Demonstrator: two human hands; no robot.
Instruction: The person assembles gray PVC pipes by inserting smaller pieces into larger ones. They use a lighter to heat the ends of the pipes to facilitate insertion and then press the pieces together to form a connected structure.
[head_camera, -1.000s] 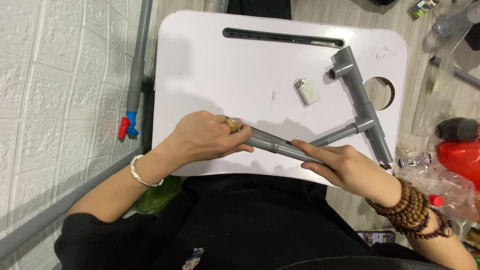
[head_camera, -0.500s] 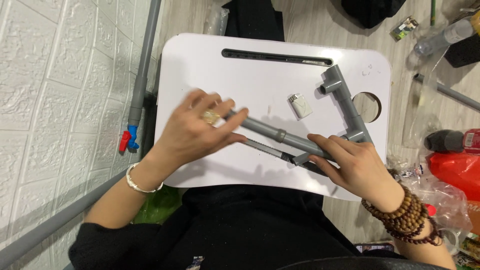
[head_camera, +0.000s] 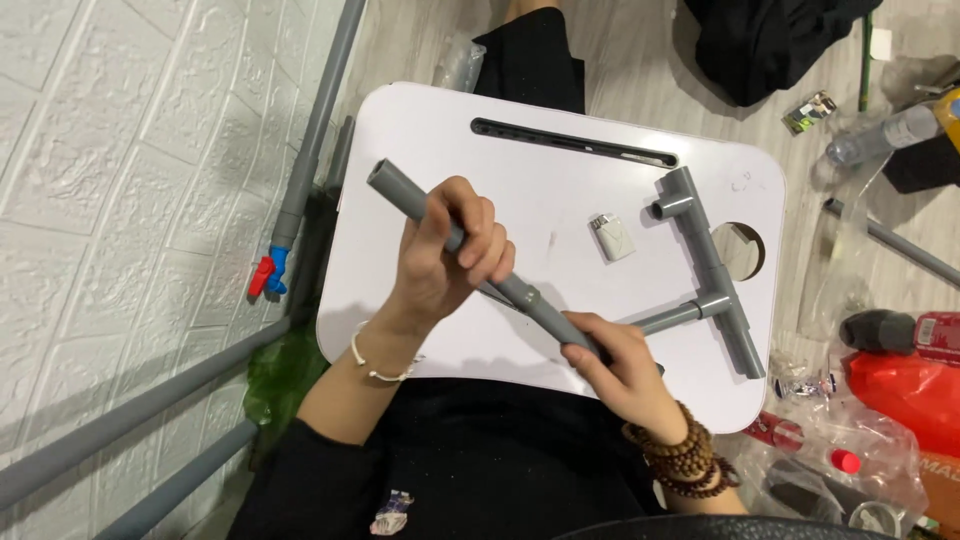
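A straight grey plastic pipe (head_camera: 520, 293) is held tilted above a white lap table (head_camera: 560, 210). My left hand (head_camera: 450, 255) is wrapped around the pipe's upper part, whose open end points up and left. My right hand (head_camera: 620, 375) grips the lower end, where the pipe meets a thinner grey branch. That branch runs right into a grey assembly of tee fittings and pipe (head_camera: 712, 275) lying on the table's right side. A small white box-shaped object (head_camera: 612, 238) lies on the table between my hands and the assembly.
Grey pipes with a red and blue valve (head_camera: 268, 275) run along the white brick-pattern wall at left. Plastic bottles (head_camera: 880, 135), a red container (head_camera: 905, 385) and crumpled wrappers clutter the floor at right. A dark cloth heap (head_camera: 770, 45) lies at top.
My left hand has closed around the pipe and raised its left end off the table. The pipe now slopes from upper left down to my right hand.
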